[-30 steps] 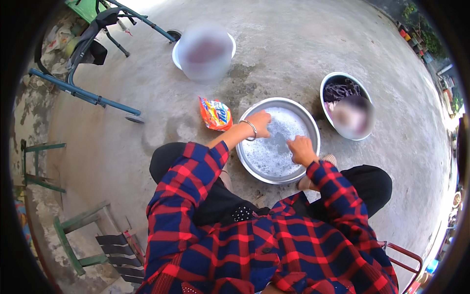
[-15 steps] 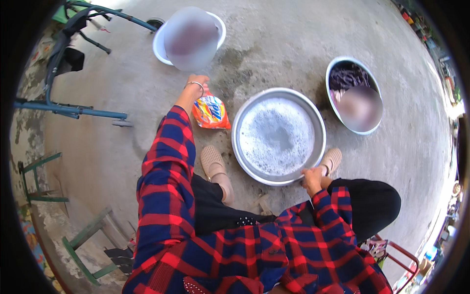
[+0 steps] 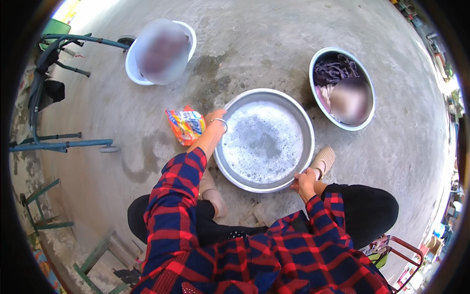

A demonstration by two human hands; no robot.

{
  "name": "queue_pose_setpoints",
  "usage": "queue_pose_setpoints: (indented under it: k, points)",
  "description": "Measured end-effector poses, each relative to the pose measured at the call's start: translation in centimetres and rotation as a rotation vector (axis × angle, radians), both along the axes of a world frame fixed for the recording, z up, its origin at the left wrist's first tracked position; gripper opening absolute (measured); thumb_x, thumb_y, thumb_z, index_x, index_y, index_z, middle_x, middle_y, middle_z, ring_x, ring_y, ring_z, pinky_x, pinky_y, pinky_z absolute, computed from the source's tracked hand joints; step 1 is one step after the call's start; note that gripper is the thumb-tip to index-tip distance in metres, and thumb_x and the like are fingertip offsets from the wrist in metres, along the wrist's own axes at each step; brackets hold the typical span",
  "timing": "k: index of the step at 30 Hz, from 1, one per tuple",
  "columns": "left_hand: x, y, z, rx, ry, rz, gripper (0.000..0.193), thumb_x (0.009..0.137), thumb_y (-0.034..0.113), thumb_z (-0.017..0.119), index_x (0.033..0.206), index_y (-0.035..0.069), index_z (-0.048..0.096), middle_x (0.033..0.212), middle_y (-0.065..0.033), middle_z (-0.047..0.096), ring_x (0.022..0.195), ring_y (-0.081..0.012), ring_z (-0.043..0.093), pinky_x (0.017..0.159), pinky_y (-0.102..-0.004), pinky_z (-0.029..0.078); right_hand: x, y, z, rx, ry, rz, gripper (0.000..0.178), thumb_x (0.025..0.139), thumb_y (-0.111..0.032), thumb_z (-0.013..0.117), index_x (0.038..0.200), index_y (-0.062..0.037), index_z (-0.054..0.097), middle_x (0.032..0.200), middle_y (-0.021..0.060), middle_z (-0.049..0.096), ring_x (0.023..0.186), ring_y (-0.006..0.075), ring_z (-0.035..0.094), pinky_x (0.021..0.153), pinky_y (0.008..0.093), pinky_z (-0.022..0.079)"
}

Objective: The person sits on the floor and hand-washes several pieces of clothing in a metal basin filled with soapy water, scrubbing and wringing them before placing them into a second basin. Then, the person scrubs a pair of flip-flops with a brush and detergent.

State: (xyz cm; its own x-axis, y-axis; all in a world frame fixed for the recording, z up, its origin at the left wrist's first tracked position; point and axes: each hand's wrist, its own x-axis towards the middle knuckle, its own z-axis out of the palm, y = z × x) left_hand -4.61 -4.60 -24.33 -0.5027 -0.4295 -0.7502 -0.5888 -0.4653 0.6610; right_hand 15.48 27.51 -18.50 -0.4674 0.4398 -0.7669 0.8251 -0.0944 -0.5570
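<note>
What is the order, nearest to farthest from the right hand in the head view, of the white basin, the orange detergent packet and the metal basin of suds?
1. Metal basin of suds: the right hand is at its lower-right rim.
2. Orange detergent packet: left of that basin.
3. White basin: farthest, at upper left.

Basin between left grip and right grip is showing smooth, satin-bright metal. Packet just beside left grip is looking like thin, glossy, creased plastic film. Bangle behind left grip is gleaming: polished metal. Sleeves behind both grips are reading as matt woven cloth. Floor beneath both grips is looking rough, matt, concrete-like.
</note>
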Motion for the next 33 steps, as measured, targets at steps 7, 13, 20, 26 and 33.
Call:
queue_pose_setpoints:
  k: [7, 13, 20, 26, 33]
  points:
    - [-8.8, -4.2, -0.6, -0.012, 0.028, 0.091, 0.037, 0.059, 0.005, 0.07, 0.091, -0.011, 0.06, 0.097, -0.022, 0.062, 0.086, -0.0305, 0.06, 0.078, -0.0375, 0.046, -9.4, -1.8, 2.8, 0.028, 0.215, 0.14, 0.016, 0.077, 0.007, 0.055, 0.09, 0.0072, 0.047, 0.068, 0.016, 0.059, 0.043, 0.0245, 0.058, 0.033, 0.0331, 0.049]
    - [-16.8, -4.9, 2.7, 0.013, 0.038, 0.145, 0.037, 0.065, -0.002, 0.06, 0.099, -0.011, 0.049, 0.1, -0.0216, 0.056, 0.082, -0.0345, 0.061, 0.078, -0.0455, 0.05, -19.9, -1.6, 2.4, 0.17, 0.282, 0.213, 0.013, 0.071, 0.004, 0.063, 0.078, 0.0063, 0.052, 0.068, 0.0172, 0.061, 0.045, 0.0244, 0.06, 0.034, 0.0342, 0.047]
    - [-24.5, -7.3, 0.0, 0.047, 0.111, 0.17, 0.031, 0.069, 0.0, 0.057, 0.098, -0.008, 0.051, 0.102, -0.0184, 0.058, 0.093, -0.0317, 0.055, 0.092, -0.0395, 0.04, -32.6, -1.2, -1.1, 0.242, 0.38, 0.335, 0.011, 0.07, 0.001, 0.061, 0.079, 0.0059, 0.058, 0.07, 0.0159, 0.062, 0.054, 0.0266, 0.063, 0.04, 0.0369, 0.051]
    - [-30.6, -10.4, -1.5, 0.124, 0.105, 0.057, 0.022, 0.069, 0.003, 0.058, 0.089, -0.006, 0.056, 0.098, -0.0176, 0.061, 0.085, -0.0311, 0.059, 0.084, -0.0392, 0.046, -40.9, -1.8, -2.6, 0.29, 0.385, 0.469, 0.017, 0.07, -0.007, 0.061, 0.071, 0.0101, 0.063, 0.06, 0.0196, 0.061, 0.048, 0.0283, 0.063, 0.046, 0.037, 0.05]
    - [-27.7, -6.5, 3.5, -0.118, 0.176, -0.345, 0.037, 0.069, 0.01, 0.066, 0.101, -0.006, 0.057, 0.098, -0.0178, 0.061, 0.089, -0.0326, 0.059, 0.084, -0.0447, 0.047, -42.8, 1.6, -3.4, 0.103, 0.483, 0.46, 0.013, 0.073, -0.004, 0.059, 0.072, 0.008, 0.061, 0.061, 0.0154, 0.061, 0.046, 0.0229, 0.06, 0.039, 0.0307, 0.048]
